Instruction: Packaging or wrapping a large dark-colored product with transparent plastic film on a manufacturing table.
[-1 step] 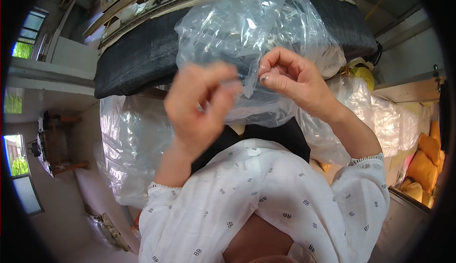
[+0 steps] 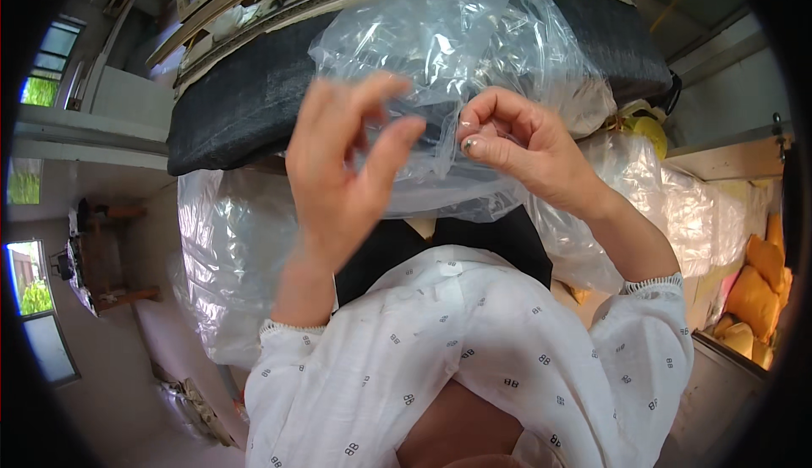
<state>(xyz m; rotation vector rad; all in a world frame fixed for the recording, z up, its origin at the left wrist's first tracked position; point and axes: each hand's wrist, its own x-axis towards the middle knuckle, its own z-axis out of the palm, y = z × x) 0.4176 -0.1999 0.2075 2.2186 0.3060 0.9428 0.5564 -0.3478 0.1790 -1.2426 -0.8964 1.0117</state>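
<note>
Clear plastic film (image 2: 423,41), shiny and crumpled, lies piled over a dark padded surface in front of me and hangs toward my lap. My right hand (image 2: 529,147) is closed at its right side, thumb and fingers pinched on a thin gathered edge of the film. To the left, my left hand (image 2: 342,164) is raised above the film, slightly blurred, its thumb and fingers apart with nothing visible between them. A narrow fold of film (image 2: 446,151) hangs between the two hands.
Clear plastic-wrapped bundles stand at the left (image 2: 237,273) and right (image 2: 630,172) of my lap. The dark padded edge (image 2: 241,100) runs across the front, with wooden rails (image 2: 228,20) behind it. Orange bags (image 2: 753,303) lie far right.
My left hand has drawn slightly left, away from the right hand, and its fingers have spread. The right hand stays in nearly the same place.
</note>
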